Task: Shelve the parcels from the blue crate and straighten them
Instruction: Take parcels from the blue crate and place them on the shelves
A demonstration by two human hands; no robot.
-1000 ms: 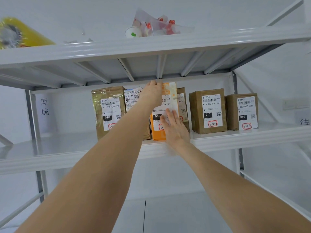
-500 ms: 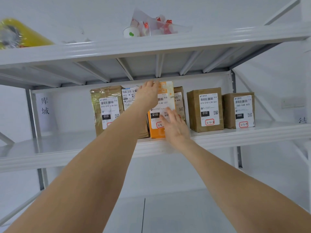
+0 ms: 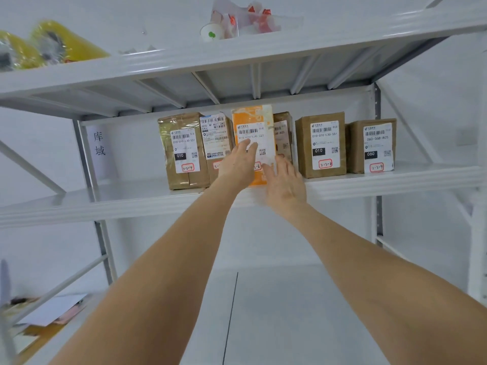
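An orange parcel (image 3: pixel 253 119) with a white label stands upright on the middle shelf (image 3: pixel 395 180), in a row of brown parcels. My left hand (image 3: pixel 238 164) lies flat against its front, fingers straight over the label. My right hand (image 3: pixel 286 184) presses the parcel's lower right front with straight fingers. To its left stand a taped brown parcel (image 3: pixel 181 151) and a labelled parcel (image 3: pixel 214 138). A narrow brown parcel (image 3: pixel 283 133) is half hidden behind it. Two brown boxes (image 3: pixel 322 144) (image 3: pixel 373 146) stand to the right. The blue crate is out of view.
The top shelf (image 3: pixel 237 56) carries yellow wrapped items (image 3: pixel 60 46), a paper cup (image 3: pixel 210 34) and a clear bag (image 3: pixel 247 18). A white sign (image 3: pixel 99 143) hangs at the shelf's left. Papers (image 3: pixel 50 312) lie on a low shelf at the bottom left.
My left hand has come down from the orange parcel's top edge to its front label. My right hand has stayed at the lower right front. The camera has tilted.
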